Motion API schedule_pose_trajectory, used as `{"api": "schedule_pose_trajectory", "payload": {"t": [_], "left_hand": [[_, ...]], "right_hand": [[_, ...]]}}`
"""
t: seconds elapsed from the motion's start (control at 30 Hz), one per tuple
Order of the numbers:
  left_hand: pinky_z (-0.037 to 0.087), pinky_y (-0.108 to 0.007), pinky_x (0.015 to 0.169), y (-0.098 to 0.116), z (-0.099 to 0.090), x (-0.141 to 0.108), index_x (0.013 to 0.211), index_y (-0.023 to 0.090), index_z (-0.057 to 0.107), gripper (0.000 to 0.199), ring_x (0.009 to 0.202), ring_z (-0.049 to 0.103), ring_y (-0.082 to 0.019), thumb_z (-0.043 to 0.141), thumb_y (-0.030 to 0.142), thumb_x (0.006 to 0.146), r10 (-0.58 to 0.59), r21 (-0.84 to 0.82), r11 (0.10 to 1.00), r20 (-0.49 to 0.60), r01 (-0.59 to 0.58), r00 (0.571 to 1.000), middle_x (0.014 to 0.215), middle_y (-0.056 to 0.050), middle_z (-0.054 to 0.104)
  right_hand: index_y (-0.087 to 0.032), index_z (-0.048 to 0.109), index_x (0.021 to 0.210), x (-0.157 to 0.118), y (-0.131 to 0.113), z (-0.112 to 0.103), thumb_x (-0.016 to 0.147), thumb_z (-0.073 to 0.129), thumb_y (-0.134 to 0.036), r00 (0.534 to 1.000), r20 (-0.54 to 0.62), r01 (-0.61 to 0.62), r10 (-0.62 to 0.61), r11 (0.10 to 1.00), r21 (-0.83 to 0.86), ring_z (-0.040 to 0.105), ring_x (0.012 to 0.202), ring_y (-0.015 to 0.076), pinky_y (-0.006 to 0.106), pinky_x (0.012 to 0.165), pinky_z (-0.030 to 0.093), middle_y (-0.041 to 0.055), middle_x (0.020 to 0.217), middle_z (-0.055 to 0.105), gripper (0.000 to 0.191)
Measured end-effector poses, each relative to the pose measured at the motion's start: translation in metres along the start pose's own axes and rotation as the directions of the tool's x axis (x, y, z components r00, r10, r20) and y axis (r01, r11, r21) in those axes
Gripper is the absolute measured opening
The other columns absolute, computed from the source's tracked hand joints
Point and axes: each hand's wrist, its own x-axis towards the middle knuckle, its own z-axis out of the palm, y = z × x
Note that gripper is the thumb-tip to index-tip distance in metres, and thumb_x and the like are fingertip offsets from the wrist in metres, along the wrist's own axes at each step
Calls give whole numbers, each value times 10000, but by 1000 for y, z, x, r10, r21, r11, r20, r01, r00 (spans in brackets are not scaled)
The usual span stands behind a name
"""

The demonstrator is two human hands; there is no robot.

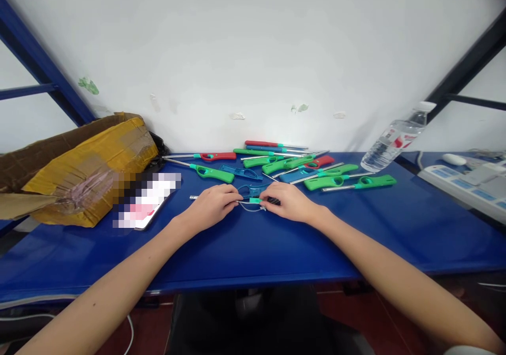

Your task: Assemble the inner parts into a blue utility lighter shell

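Left hand (215, 203) pinching metal rod (193, 197); right hand (290, 199) holding teal piece (255, 201); green lighters (375, 182) lying beyond.

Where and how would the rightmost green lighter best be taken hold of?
Probably by the green handle, from above and the right, with the right hand once free: the lighter lies flat, its broad handle pointing right, away from the other lighters, while its slim metal rod points left.

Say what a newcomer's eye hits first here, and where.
Probably the spread of green, red and blue long-nosed lighters along the back of the blue table. In front of them, the left hand and right hand hold a metal rod with a turquoise part. Next, the yellow-taped carton at left and clear bottle at right.
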Motion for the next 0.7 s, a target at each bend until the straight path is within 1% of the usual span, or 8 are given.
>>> {"api": "schedule_pose_trajectory", "payload": {"t": [0.2,0.43,0.6,0.7], "left_hand": [[512,-316,817,-2,2,0,1059,186,711,210,940,655,-209,540,160,940,-14,15,1000,15,14,1000,1051,-61,696],[517,-314,785,-9,6,-1,1059,186,713,212,946,648,-210,529,173,954,-2,32,999,-25,3,1000,1059,-67,692],[513,-347,812,-13,8,-2,1048,179,712,220,931,642,-219,507,176,967,40,65,997,-63,-36,997,1038,-76,698],[512,-348,809,-13,7,-2,1041,179,713,227,927,639,-218,496,179,973,54,67,997,-87,-49,995,1034,-78,701]], "right_hand": [[-191,713,936,0,1,2,928,601,-256,1000,-11,3,-3,1000,14,664,857,209,334,798,514,71,878,742,129],[-162,706,953,2,4,-8,935,584,-247,997,-74,6,-8,999,-36,644,823,211,344,786,502,84,857,727,150],[-172,707,945,2,7,-10,936,581,-255,999,-41,-24,22,998,-55,643,831,213,343,784,497,82,868,730,151],[-171,707,952,2,6,-11,936,580,-254,999,-26,-32,31,998,-62,644,840,213,341,789,492,82,876,732,153]]}}
